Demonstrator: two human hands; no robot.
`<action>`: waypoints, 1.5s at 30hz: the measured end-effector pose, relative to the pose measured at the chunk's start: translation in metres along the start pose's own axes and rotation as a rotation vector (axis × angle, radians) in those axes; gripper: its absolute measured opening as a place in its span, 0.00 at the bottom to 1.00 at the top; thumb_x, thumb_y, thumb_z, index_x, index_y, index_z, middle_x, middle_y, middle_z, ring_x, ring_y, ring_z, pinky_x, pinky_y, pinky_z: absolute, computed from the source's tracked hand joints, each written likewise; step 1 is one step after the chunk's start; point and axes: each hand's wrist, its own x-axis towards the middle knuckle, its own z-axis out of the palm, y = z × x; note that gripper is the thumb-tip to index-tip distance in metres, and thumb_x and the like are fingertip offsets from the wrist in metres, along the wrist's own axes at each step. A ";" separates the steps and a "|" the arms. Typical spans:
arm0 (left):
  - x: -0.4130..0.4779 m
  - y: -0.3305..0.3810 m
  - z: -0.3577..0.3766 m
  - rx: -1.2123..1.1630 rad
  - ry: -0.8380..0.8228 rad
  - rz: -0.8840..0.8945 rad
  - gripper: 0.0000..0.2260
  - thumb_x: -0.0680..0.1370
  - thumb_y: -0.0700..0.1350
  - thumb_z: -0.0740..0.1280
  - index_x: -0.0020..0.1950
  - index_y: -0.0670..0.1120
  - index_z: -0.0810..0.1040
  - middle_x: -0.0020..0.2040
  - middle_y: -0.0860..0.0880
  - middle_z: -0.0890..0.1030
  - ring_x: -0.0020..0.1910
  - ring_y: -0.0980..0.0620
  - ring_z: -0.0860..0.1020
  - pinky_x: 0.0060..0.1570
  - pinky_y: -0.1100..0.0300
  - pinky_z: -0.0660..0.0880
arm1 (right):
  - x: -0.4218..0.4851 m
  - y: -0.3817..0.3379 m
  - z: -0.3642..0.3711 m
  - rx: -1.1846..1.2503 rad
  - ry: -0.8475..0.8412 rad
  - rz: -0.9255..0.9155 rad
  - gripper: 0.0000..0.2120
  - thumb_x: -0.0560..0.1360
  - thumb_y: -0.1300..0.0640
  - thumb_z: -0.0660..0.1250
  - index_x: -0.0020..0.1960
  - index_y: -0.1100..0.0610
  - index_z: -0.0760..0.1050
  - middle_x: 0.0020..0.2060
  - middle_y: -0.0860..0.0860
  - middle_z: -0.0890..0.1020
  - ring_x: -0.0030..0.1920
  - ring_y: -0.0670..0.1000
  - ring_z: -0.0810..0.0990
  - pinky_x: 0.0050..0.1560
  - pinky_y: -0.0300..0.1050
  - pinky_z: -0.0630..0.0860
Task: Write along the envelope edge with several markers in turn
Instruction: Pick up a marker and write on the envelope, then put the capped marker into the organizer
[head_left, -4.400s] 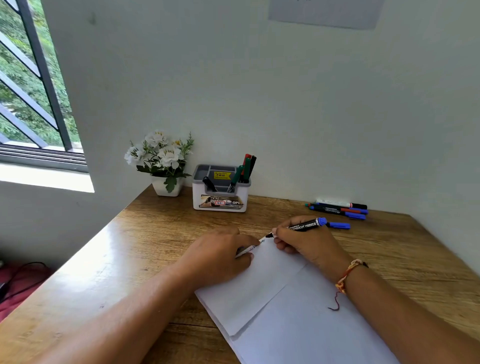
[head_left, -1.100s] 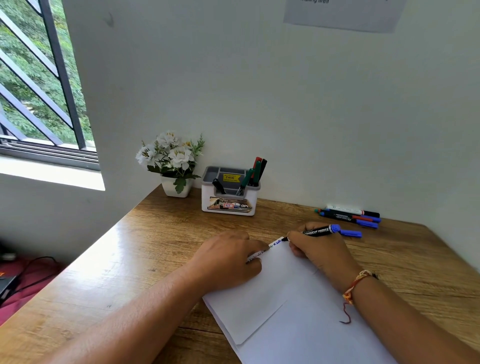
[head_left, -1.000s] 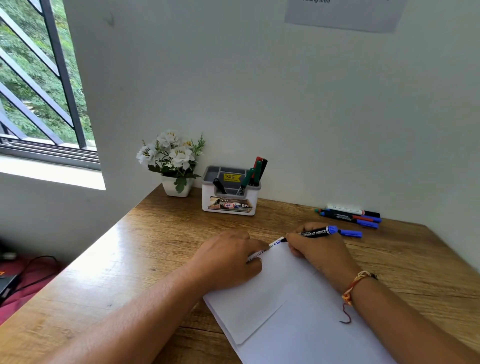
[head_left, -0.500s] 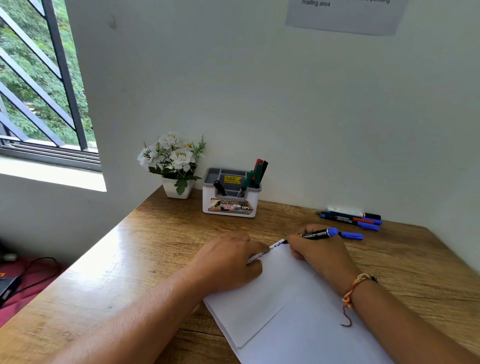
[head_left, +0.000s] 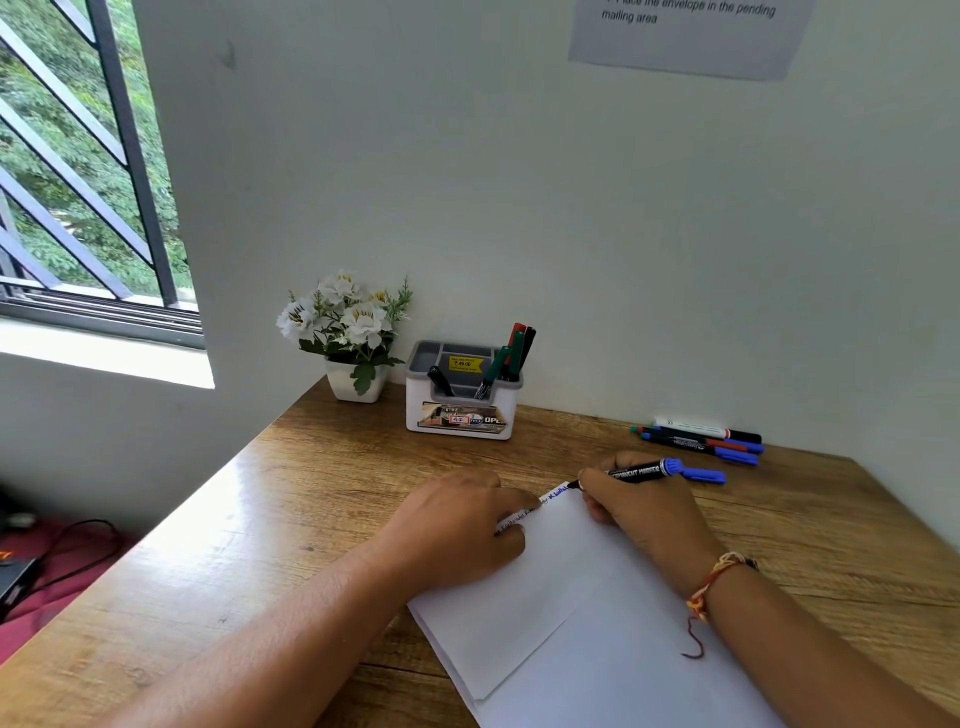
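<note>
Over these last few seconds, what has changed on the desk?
The right hand, gripping the marker, has slid along the far edge of the envelope, away from the left hand, leaving a longer line of blue writing. Nothing was picked up or let go. The left hand still presses the envelope down; the blue cap, spare markers by the wall and holder have not moved.
</note>
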 end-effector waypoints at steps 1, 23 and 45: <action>-0.001 0.000 0.000 -0.008 -0.005 0.001 0.21 0.79 0.58 0.57 0.73 0.65 0.66 0.48 0.55 0.73 0.54 0.51 0.74 0.48 0.56 0.70 | 0.000 0.001 0.000 0.010 0.000 0.001 0.10 0.71 0.56 0.71 0.36 0.62 0.81 0.31 0.56 0.85 0.31 0.47 0.79 0.42 0.46 0.78; -0.004 0.000 -0.020 -0.563 0.333 -0.118 0.23 0.77 0.48 0.72 0.68 0.56 0.66 0.58 0.59 0.82 0.51 0.67 0.79 0.49 0.72 0.73 | -0.028 -0.044 -0.011 0.547 -0.292 -0.116 0.15 0.77 0.46 0.66 0.51 0.53 0.88 0.36 0.53 0.85 0.36 0.45 0.82 0.36 0.38 0.78; -0.005 0.002 -0.018 -0.630 0.321 -0.003 0.14 0.76 0.40 0.73 0.59 0.54 0.78 0.51 0.57 0.84 0.50 0.62 0.82 0.51 0.67 0.78 | -0.027 -0.036 -0.004 0.413 -0.309 -0.154 0.08 0.79 0.56 0.70 0.50 0.62 0.79 0.39 0.57 0.87 0.38 0.51 0.86 0.37 0.41 0.81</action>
